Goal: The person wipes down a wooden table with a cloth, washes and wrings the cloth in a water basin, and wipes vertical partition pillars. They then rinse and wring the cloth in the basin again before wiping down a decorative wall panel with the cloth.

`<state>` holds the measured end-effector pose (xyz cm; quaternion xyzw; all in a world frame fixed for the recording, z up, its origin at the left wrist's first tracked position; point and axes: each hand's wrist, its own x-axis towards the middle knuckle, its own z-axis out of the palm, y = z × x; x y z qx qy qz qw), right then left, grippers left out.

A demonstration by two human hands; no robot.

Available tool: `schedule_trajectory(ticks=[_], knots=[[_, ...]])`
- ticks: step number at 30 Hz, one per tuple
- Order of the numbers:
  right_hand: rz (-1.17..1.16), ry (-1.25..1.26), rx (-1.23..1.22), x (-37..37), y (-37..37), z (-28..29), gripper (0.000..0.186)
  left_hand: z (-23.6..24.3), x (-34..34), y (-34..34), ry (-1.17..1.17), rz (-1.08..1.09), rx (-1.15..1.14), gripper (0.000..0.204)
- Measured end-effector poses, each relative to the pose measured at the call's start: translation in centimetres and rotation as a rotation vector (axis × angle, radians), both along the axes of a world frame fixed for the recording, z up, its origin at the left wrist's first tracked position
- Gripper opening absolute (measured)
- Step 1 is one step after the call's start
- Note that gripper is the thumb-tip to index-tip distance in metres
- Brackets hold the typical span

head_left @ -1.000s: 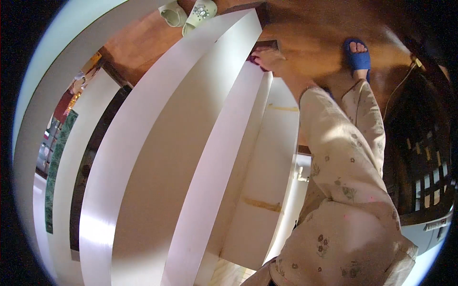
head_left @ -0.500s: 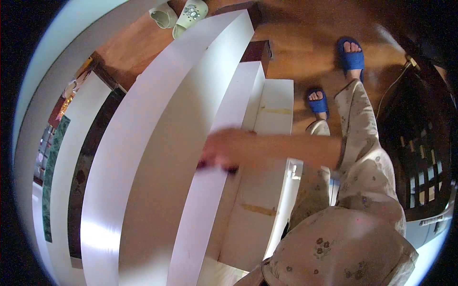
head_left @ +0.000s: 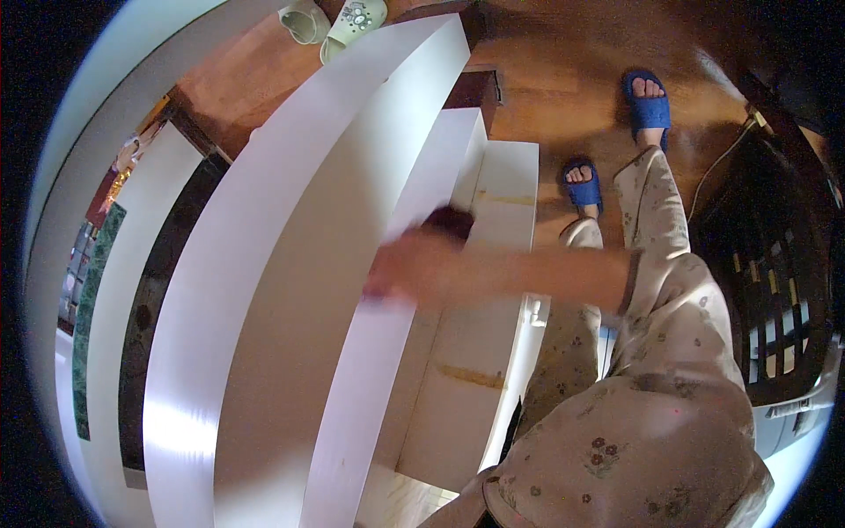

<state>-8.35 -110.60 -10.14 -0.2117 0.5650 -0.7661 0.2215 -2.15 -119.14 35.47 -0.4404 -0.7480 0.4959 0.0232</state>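
Head view: narrow white ledge (head_left: pixel 348 414) runs on a diagonal from bottom edge up to a squared far end near the brown floor (head_left: pixel 546 97). Left of it, wide beige panel (head_left: pixel 299 326), then a second, broader white ledge (head_left: pixel 211 282) with a long curved-looking edge. Right side, white box (head_left: pixel 466 422) with yellowish tape strips (head_left: pixel 473 377). Room for moving: ledge surface carries on past the hand both ways, toward far end and toward bottom edge; floor opens beyond the far end, with a slippered foot (head_left: pixel 651 110) well apart from the ledge.

Right hand (head_left: pixel 409 264) is over the narrow ledge, roughly mid-length, forearm coming across the box from the right. Fingers look bent, closed onto a dark maroon cloth (head_left: pixel 451 222); blur hides the exact grip. Cloth bunches out on the hand's far side, toward the ledge's far end, and a purplish bit shows under the fingertips, by the ledge's left edge. Can't tell how firmly it presses.
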Motion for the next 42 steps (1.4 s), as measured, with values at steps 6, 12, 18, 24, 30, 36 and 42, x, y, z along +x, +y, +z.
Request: schedule_trajectory(ticks=[6, 12, 18, 24, 30, 36, 42], knots=[[-0.249, 0.413, -0.743, -3.0, -6.3, 18.6, 0.016, -0.1, -0.7, -0.2, -0.038, -0.01, 0.026, 0.023], [-0.037, 0.019, -0.357, -2.9, -9.0, 0.0, 0.024, 0.2, -0.3, 0.8, -0.037, 0.0, -0.011, 0.025], [0.051, -0.532, 0.719, -0.4, -2.1, -26.4, 0.03, -1.0, -0.9, -0.5, -0.06, -0.034, 0.046, 0.027], [-0.144, -0.386, 0.598, 2.8, 1.8, -18.1, 0.029, -1.4, -0.3, -1.1, -0.099, -0.131, 0.133, 0.029], [-0.159, -0.274, 0.374, 2.2, 1.8, 0.8, 0.029, -0.8, 0.8, -1.6, -0.162, -0.293, 0.239, 0.036], [-0.245, -0.201, 0.261, 3.0, 4.1, 15.4, 0.028, -0.3, 3.3, 0.6, -0.151, 0.033, 0.524, 0.024], [-0.264, 0.037, 0.222, 4.1, 2.7, 29.5, 0.031, 8.9, 5.4, -1.0, 0.217, -0.415, 0.783, 0.032]])
